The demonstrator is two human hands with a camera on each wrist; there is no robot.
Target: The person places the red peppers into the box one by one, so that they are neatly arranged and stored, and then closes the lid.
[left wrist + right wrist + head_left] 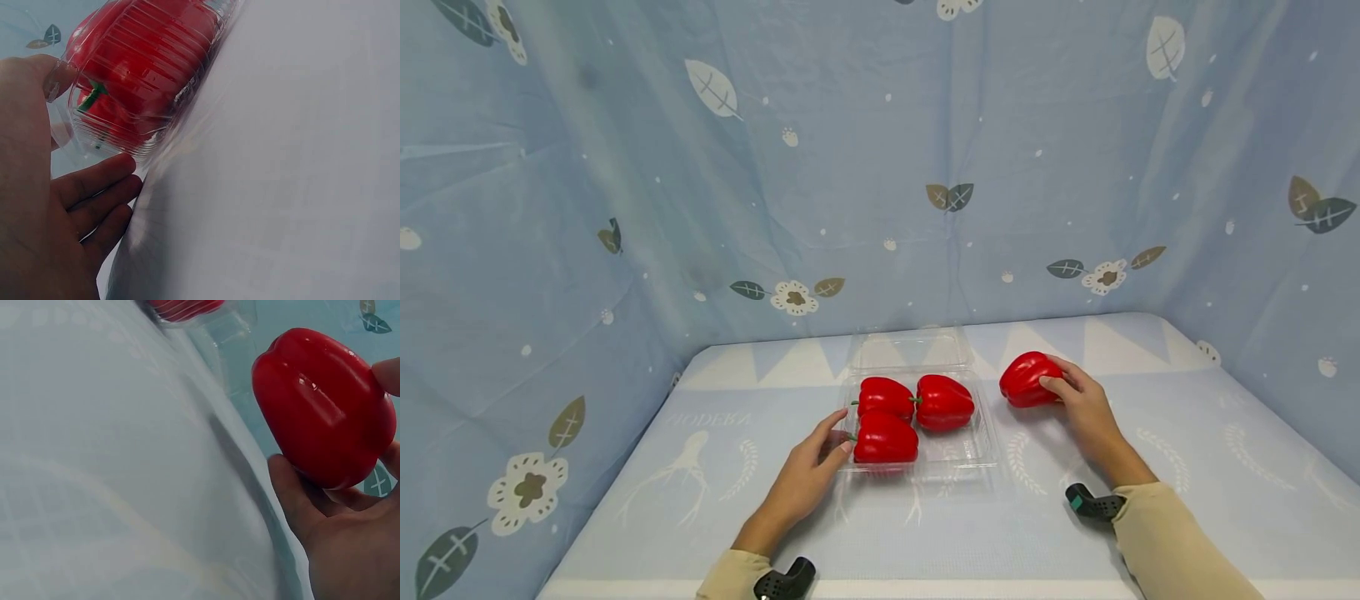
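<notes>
The desk bears a clear container, its open lid lying behind. The container looks light and flexible, apt to slide or buckle if pushed, so a gentle touch at the rim suits it. The left grip is loosely spread at its left side. The right grip pinches a red pepper around its body, right of the container and apparently clear of the desk. This pepper is probably light and firm, its glossy skin slippery; a broad hold round the middle seems best. Three more peppers lie inside, two at the back and one at front left.

The desk is cut off at the bottom of the head view, the container in both wrist views. The transparent lid is faint. How firmly the left grip presses cannot be told. A green stem shows through the plastic; the held pepper's own stem is hidden.
</notes>
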